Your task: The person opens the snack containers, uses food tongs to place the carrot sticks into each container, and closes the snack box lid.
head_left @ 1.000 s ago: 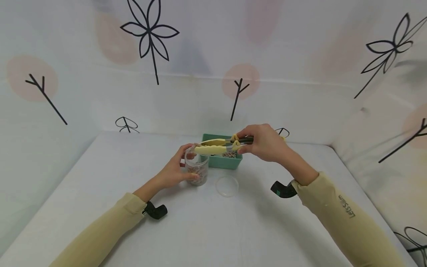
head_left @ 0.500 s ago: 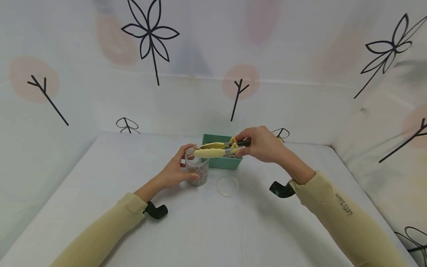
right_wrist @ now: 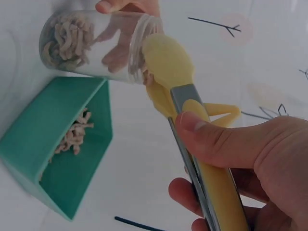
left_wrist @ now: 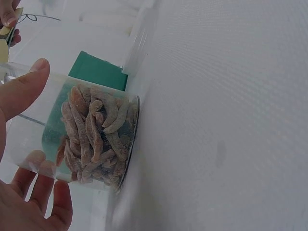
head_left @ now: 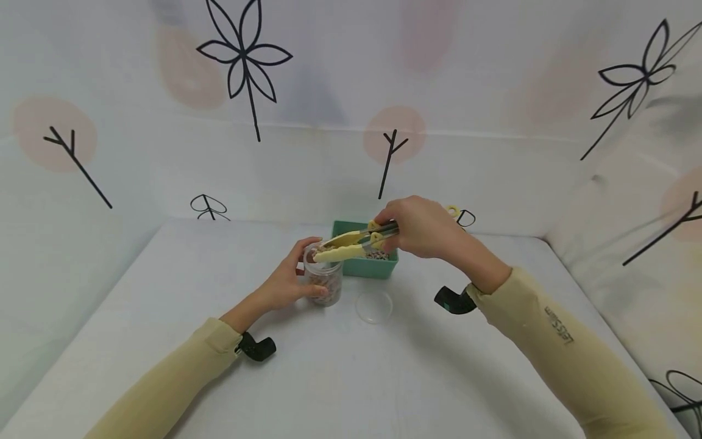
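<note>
My left hand (head_left: 285,283) grips a clear plastic jar (head_left: 327,288) that stands upright, thumb on the near side and fingers behind. Wrinkled brownish strips (left_wrist: 96,134), like dried food pieces, fill its lower part. My right hand (head_left: 425,228) holds a pair of tongs (right_wrist: 204,163) with yellow tips and steel arms. The tips are right at the jar's open mouth, tilted down to the left. Some brownish strips show between them, partly hidden by the near tip in the right wrist view.
Just behind the jar sits a green rectangular bin (head_left: 364,268) with more of the strips (right_wrist: 74,137) inside. A clear round lid (head_left: 374,306) lies on the white table (head_left: 351,378), right of the jar. A patterned cloth wall (head_left: 318,177) closes off the back.
My right hand has moved a little left and up, and the tongs now slope down more steeply into the jar's mouth. My left hand and the jar have stayed in place.
</note>
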`<state>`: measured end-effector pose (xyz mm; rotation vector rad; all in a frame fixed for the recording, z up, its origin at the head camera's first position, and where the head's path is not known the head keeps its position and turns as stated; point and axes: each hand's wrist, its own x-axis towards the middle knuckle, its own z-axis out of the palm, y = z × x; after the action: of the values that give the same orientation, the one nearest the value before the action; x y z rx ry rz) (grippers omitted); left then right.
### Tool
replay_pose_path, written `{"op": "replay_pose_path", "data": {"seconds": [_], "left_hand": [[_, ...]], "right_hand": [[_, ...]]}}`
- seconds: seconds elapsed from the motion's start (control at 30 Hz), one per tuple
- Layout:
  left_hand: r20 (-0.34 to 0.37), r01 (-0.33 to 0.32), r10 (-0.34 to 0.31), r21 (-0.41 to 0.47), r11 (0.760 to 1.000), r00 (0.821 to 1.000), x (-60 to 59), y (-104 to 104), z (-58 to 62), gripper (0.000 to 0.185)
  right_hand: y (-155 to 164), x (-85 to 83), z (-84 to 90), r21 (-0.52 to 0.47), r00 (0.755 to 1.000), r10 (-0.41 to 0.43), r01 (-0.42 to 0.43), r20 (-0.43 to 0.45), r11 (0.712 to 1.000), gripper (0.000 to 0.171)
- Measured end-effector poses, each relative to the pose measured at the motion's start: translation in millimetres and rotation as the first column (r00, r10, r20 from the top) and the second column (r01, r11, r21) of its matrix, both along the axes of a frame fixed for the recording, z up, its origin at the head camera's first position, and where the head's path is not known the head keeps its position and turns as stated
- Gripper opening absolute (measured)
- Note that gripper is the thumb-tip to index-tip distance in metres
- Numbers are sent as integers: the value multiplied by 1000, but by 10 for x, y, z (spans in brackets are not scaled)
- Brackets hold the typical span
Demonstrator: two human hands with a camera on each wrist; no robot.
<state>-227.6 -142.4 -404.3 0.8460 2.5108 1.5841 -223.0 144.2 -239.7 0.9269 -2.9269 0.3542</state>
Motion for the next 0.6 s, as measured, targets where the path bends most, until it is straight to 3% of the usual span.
{"op": "replay_pose_path", "data": {"seconds": [0.33, 0.6], "left_hand": [[-9, 0, 0, 5, 1000, 1000, 6, 8, 11, 99], [-6, -15, 15, -3, 1000, 1000, 4, 12, 8, 99]], "right_hand": [[-194, -7, 82, 162, 998, 37, -29, -47, 986, 44], [-86, -16, 109, 138, 1000, 12, -9, -17, 990, 48]]}}
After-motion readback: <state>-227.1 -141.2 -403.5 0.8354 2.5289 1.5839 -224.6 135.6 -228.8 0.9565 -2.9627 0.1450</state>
